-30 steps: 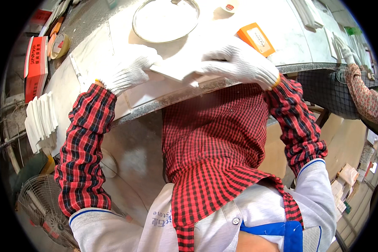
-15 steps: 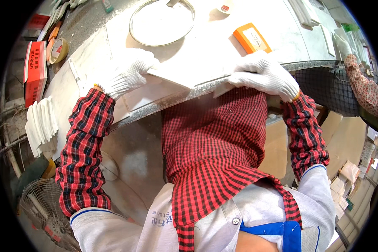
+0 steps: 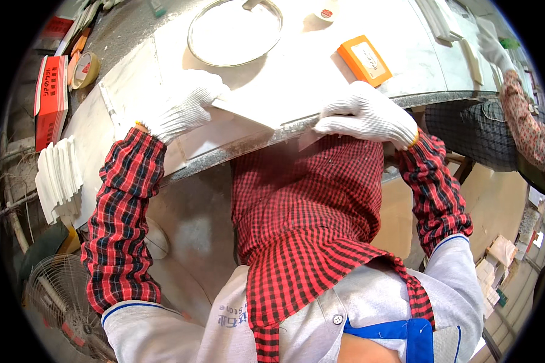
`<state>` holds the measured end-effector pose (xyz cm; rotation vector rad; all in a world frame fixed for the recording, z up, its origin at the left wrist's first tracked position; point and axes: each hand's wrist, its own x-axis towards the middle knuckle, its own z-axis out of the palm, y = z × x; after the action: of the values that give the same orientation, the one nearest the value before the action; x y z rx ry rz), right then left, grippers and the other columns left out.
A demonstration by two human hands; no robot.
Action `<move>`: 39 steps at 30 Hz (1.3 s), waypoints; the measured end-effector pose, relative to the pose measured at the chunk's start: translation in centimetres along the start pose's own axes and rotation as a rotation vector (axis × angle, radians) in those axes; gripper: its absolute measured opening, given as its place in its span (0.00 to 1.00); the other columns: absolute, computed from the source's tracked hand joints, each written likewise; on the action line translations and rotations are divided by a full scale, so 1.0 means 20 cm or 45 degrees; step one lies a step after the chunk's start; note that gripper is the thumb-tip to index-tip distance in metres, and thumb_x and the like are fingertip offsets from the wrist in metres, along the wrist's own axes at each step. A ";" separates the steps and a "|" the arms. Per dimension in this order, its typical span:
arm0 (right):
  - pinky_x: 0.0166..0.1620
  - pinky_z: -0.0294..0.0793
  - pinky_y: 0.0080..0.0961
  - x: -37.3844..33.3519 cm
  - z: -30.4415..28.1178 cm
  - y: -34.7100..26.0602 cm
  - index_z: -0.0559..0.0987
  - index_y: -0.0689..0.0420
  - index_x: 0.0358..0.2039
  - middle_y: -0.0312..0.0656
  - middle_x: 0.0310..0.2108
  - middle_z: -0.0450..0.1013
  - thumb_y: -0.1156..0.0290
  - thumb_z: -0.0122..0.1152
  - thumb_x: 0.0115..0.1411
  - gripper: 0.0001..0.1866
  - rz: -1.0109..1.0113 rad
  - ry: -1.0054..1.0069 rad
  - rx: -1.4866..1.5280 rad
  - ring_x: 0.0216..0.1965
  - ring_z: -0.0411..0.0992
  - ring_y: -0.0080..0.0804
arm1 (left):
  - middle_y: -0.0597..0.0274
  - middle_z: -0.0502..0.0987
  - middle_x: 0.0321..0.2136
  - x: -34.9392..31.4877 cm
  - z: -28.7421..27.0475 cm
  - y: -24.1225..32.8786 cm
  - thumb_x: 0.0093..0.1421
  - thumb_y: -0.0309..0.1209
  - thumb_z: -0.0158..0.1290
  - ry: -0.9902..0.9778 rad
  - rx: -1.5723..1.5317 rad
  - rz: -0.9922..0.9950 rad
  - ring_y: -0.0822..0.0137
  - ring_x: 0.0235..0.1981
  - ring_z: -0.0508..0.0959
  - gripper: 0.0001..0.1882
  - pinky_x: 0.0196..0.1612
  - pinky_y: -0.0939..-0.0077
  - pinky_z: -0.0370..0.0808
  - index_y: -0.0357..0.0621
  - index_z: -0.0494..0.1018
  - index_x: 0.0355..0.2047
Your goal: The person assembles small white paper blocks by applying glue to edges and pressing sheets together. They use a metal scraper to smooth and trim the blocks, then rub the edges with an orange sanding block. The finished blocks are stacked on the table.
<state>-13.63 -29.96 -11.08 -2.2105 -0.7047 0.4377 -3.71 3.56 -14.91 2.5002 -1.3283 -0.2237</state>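
Observation:
In a white knit glove, my left hand (image 3: 186, 104) closes on one end of a flat white tile (image 3: 246, 112), which lies at the front edge of the table. My right hand (image 3: 369, 116), gloved the same way, is at the edge farther right, fingers bent and pressed together. From under those fingers a thin, pale flat piece (image 3: 309, 138) sticks out past the tile's right end, too blurred for its kind to be told. An orange box (image 3: 364, 59) lies just beyond my right hand.
A round pan of white material (image 3: 235, 36) stands at the back of the white table. Tape (image 3: 86, 69), a red box (image 3: 51, 103) and stacked white strips (image 3: 59, 178) are at left. A fan (image 3: 66, 302) stands lower left. Another person's gloved hand (image 3: 492, 45) is at far right.
My right hand has shifted a little to the left along the edge, bringing the pale piece nearer the tile. My left hand stays put. The other person's gloved hand has come into view.

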 end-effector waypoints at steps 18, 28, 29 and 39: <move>0.36 0.74 0.28 0.17 0.08 -0.04 0.85 0.59 0.36 0.41 0.25 0.76 0.58 0.66 0.65 0.15 -0.275 0.157 -0.060 0.28 0.73 0.28 | 0.60 0.83 0.36 -0.01 -0.04 0.02 0.53 0.21 0.62 -0.030 -0.022 -0.039 0.56 0.40 0.82 0.15 0.45 0.66 0.80 0.50 0.83 0.41; 0.30 0.72 0.32 0.17 0.06 -0.01 0.85 0.53 0.29 0.38 0.18 0.74 0.51 0.65 0.64 0.17 -0.131 -0.005 -0.111 0.20 0.72 0.33 | 0.61 0.83 0.34 -0.01 -0.02 0.01 0.51 0.19 0.62 -0.003 -0.059 -0.027 0.57 0.39 0.82 0.15 0.44 0.67 0.80 0.49 0.83 0.39; 0.34 0.75 0.30 0.02 0.06 0.04 0.86 0.55 0.32 0.41 0.22 0.75 0.54 0.66 0.63 0.16 -0.203 0.107 -0.180 0.24 0.74 0.33 | 0.61 0.83 0.33 0.01 -0.02 0.02 0.51 0.19 0.62 0.015 -0.062 -0.008 0.57 0.38 0.82 0.15 0.44 0.67 0.80 0.50 0.83 0.39; 0.25 0.59 0.14 -0.21 0.49 -0.02 0.80 0.57 0.43 0.25 0.24 0.68 0.61 0.58 0.71 0.12 0.600 0.922 1.749 0.22 0.60 0.13 | 0.55 0.84 0.31 0.03 -0.10 0.23 0.51 0.25 0.60 -0.186 -0.185 -0.618 0.63 0.32 0.82 0.15 0.39 0.72 0.78 0.43 0.83 0.42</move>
<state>-22.02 -26.73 -16.89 -1.0045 0.4653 0.1846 -6.32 0.99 -11.44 2.6771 -0.6960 -0.5934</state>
